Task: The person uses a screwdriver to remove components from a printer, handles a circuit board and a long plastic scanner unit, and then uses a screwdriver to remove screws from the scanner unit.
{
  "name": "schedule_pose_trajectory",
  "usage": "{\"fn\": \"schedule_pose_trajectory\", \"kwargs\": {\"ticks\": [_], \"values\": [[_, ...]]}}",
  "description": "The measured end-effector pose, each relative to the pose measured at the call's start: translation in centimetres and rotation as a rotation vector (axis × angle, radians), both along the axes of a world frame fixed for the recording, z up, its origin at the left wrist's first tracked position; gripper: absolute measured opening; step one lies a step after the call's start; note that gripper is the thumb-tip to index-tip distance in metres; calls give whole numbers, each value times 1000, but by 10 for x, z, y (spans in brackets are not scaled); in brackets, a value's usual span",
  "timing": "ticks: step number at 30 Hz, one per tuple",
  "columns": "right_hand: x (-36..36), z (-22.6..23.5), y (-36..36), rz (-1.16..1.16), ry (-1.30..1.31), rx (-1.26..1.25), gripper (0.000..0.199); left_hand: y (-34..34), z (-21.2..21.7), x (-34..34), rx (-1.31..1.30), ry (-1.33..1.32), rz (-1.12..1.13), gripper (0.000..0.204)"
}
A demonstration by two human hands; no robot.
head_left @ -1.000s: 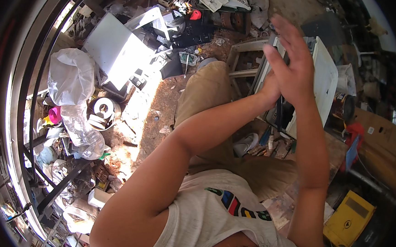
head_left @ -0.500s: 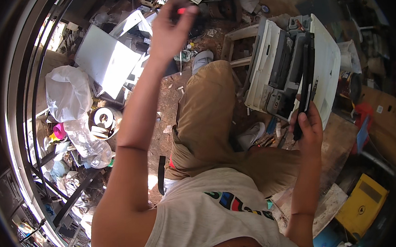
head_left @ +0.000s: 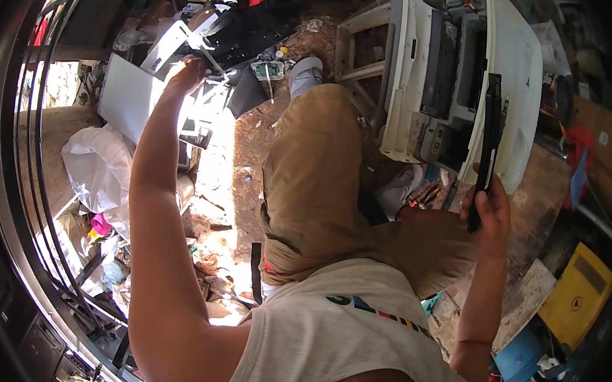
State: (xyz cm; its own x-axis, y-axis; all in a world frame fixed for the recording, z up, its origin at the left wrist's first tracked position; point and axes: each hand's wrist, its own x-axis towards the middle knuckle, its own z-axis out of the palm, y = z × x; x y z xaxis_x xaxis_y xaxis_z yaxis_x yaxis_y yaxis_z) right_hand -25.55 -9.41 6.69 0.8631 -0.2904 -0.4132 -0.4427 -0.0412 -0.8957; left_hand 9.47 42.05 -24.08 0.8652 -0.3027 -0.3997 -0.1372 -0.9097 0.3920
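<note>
My right hand (head_left: pixel 490 210) is closed around the lower end of a long, narrow black plastic strip (head_left: pixel 489 146). The strip points away from me, along the near side of a large off-white and grey machine, printer-like (head_left: pixel 430 86), whose inside lies exposed. My left arm stretches far out to the left. Its hand (head_left: pixel 188 73) is over a heap of white plastic parts (head_left: pixel 168 44), in strong glare. The fingers look curled, and what they hold, if anything, is hidden. Beside that hand lies a flat white panel (head_left: pixel 125 97).
A wooden frame (head_left: pixel 368 62) stands behind the machine. Clear plastic bags (head_left: pixel 98 166) lie at left beside a metal-framed edge. A small green circuit board (head_left: pixel 268 70) is on the dirt floor. On the right are a yellow panel (head_left: pixel 577 293) and a blue container (head_left: pixel 520 360).
My left hand has swung from the far middle to the white parts at left. My right hand still holds the black strip, slightly shifted. The whole view has tilted a little.
</note>
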Motion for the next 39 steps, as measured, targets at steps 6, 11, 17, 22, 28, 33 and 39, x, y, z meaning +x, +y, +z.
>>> {"fn": "schedule_pose_trajectory", "kwargs": {"ticks": [6, 11, 17, 22, 28, 33, 39], "values": [[12, -3, 9, -21, -3, 10, 44, 57, -62, 13, -656, 305, 588, 21], [10, -4, 2, 29, -30, 70, 42, 98, -66, 8, -877, 312, 673, 30], [-11, 4, 1, -1, -55, 63, 43, 16, 28, 1, 551, 73, 75, 24], [-21, 6, -1, 4, -105, 95, 49, 6, 71, -6, -64, -108, 144, 33], [-36, 14, 14, 10, -188, 107, 54, -167, 232, -88, -1061, -53, 154, 37], [-61, 20, 18, 11, -297, 139, 55, -293, 303, -221, -1316, 350, -8, 44], [-92, 23, 20, -19, -352, 140, 54, -350, 296, -293, -1422, 728, -131, 40]]}}
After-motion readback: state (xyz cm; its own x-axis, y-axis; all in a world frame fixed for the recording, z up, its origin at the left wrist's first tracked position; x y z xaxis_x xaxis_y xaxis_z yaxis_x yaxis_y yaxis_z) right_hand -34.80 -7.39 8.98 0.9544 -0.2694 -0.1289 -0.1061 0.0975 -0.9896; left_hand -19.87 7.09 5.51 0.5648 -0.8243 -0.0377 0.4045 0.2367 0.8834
